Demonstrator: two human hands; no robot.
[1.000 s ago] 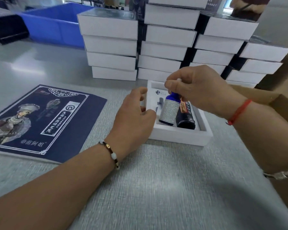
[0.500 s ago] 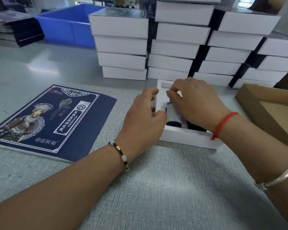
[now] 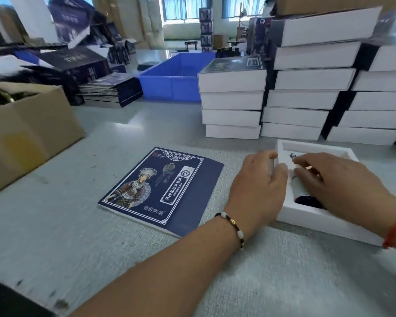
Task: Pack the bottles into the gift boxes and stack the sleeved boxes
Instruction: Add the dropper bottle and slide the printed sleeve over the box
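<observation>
An open white gift box [image 3: 316,223] lies on the grey table at the right. Inside it a bottle [image 3: 298,191] with a pale label and dark base lies flat, mostly covered by my right hand; a second bottle is hidden. My right hand [image 3: 338,184] rests palm-down on the bottles, its fingers stretched over them and pressing. My left hand [image 3: 258,186] grips the box's left wall, thumb over the rim. A flat dark blue printed sleeve [image 3: 160,188] lies left of the box. Stacks of sleeved boxes [image 3: 231,99] stand behind.
More stacked white boxes [image 3: 306,88] rise at the back right. A blue plastic bin [image 3: 169,81] and a pile of flat sleeves [image 3: 110,90] sit further back. A large cardboard carton [image 3: 25,133] stands at the left table edge.
My right hand has lowered the upright bottle into the box and now lies flat on it. My left hand stays on the box's left wall. The view has swung up and left.
</observation>
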